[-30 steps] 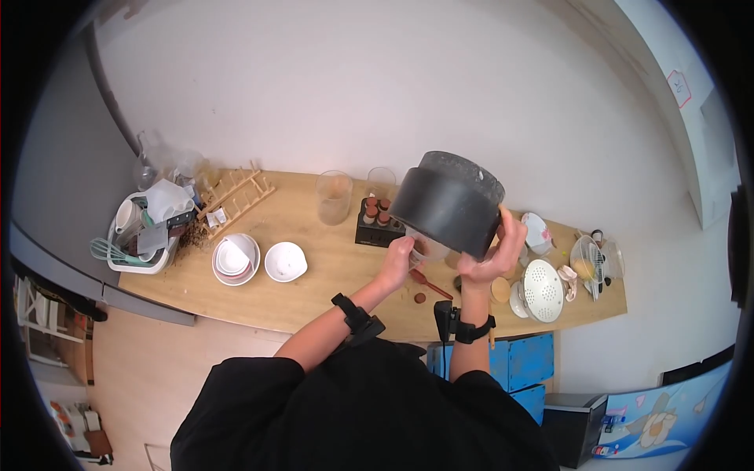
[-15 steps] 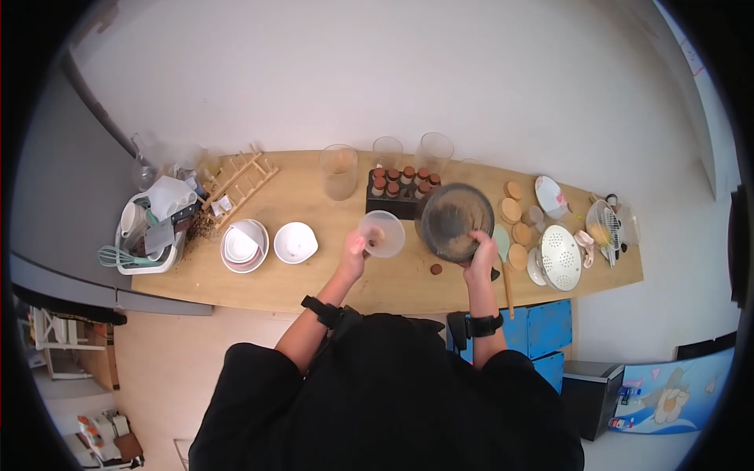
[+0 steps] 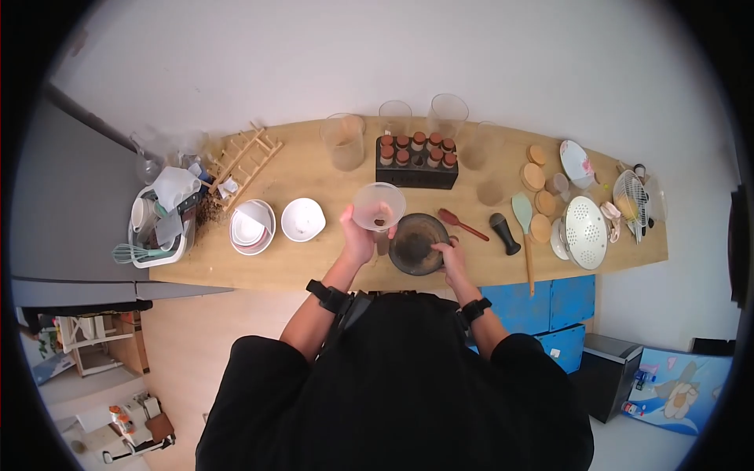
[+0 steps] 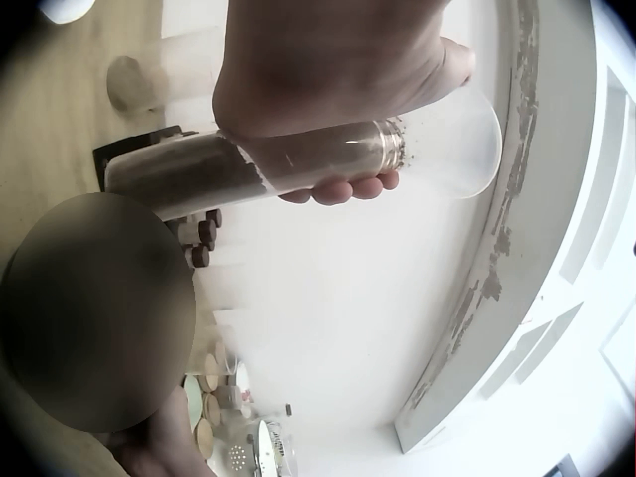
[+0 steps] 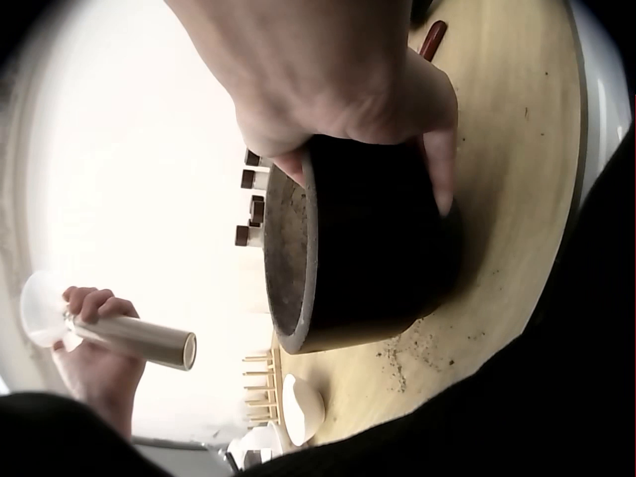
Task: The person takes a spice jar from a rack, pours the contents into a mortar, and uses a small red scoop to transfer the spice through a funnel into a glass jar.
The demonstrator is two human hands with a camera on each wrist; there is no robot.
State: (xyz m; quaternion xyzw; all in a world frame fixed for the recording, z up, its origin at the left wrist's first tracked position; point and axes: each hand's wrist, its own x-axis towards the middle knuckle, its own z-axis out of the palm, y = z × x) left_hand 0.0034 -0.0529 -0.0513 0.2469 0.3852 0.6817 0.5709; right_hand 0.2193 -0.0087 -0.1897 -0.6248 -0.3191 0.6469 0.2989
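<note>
My left hand (image 3: pixel 359 238) grips a slim clear glass bottle (image 4: pixel 184 177), upright and part-filled with brown powder. A translucent plastic funnel (image 3: pixel 378 201) sits in the bottle's mouth, with dark residue inside near its spout. My right hand (image 3: pixel 453 261) pinches the rim of a black mortar (image 5: pixel 373 243), thumb and fingers on either side of its wall. The mortar is upright, low by the table's front edge, with brown dust coating its inside. It stands just right of the bottle. Right of it lie a red-brown spoon (image 3: pixel 463 224) and a black pestle (image 3: pixel 505 234).
Behind the hands stands a black rack (image 3: pixel 416 177) of small bottles with brown caps, with clear glass jars (image 3: pixel 343 143) around it. Rightward are wooden lids (image 3: pixel 532 177), a green spatula (image 3: pixel 523 216) and a white colander (image 3: pixel 585 235). White bowls (image 3: pixel 303 220) stand left.
The mortar was raised and tipped over the funnel; my right hand has brought it down, turned upright, toward the table's front. My left hand still holds the bottle and funnel.
</note>
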